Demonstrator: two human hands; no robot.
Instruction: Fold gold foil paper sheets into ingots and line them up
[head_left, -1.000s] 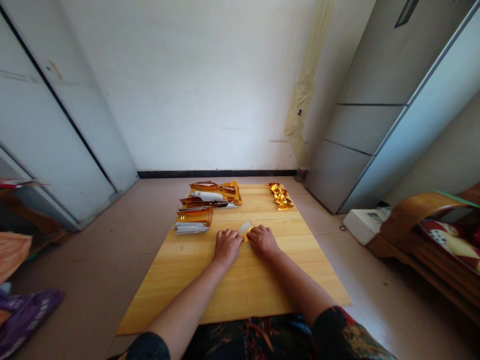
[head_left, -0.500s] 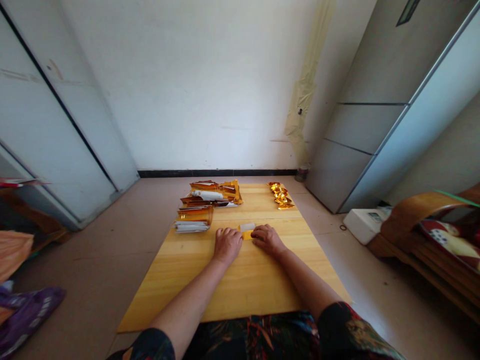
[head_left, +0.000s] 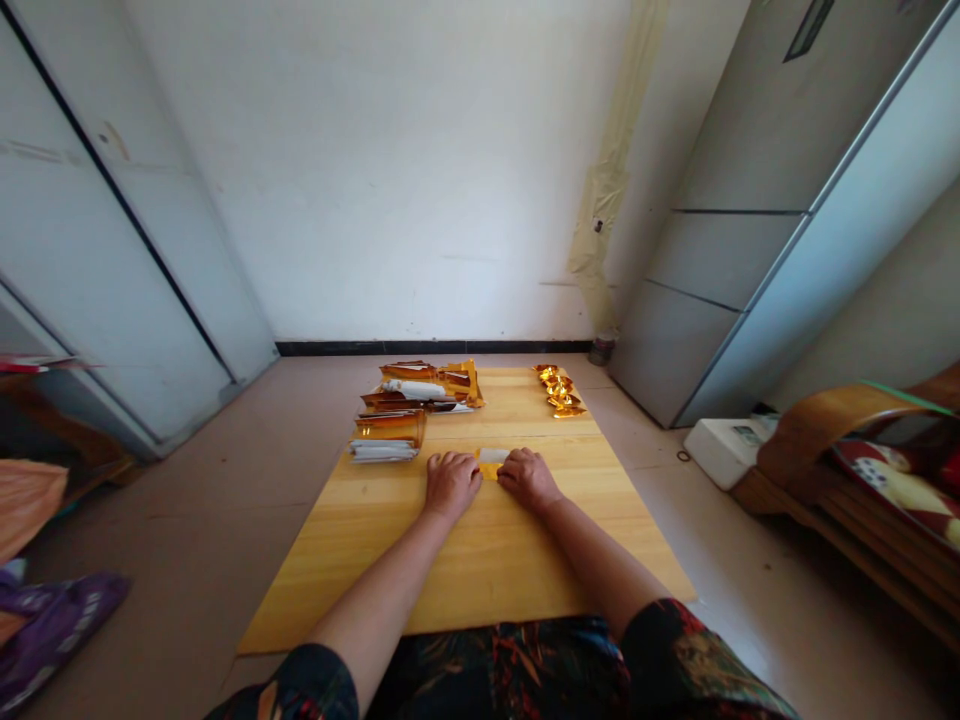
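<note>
Both my hands sit at the middle of a pale wooden board [head_left: 487, 570], with a small piece of white and gold paper [head_left: 491, 462] between them. My left hand [head_left: 452, 485] pinches its left edge, and my right hand [head_left: 528, 479] holds its right edge. Part of the piece is hidden under my fingers. To the far left lie stacks of gold-edged packets and white sheets [head_left: 388, 436]. More gold packets [head_left: 429, 385] lie behind them, and small folded gold foil pieces [head_left: 561, 391] form a row at the far right.
A grey refrigerator [head_left: 712, 270] stands at the right, with a white box [head_left: 724, 452] on the floor beside it. Further right is a curved wooden chair [head_left: 825, 470] with a patterned cushion. A purple bag [head_left: 52, 625] and an orange cloth [head_left: 22, 505] lie at the left.
The paper piece has gone from tilted to lying level between my hands, with its white part along the far side. My right hand has shifted slightly closer to it.
</note>
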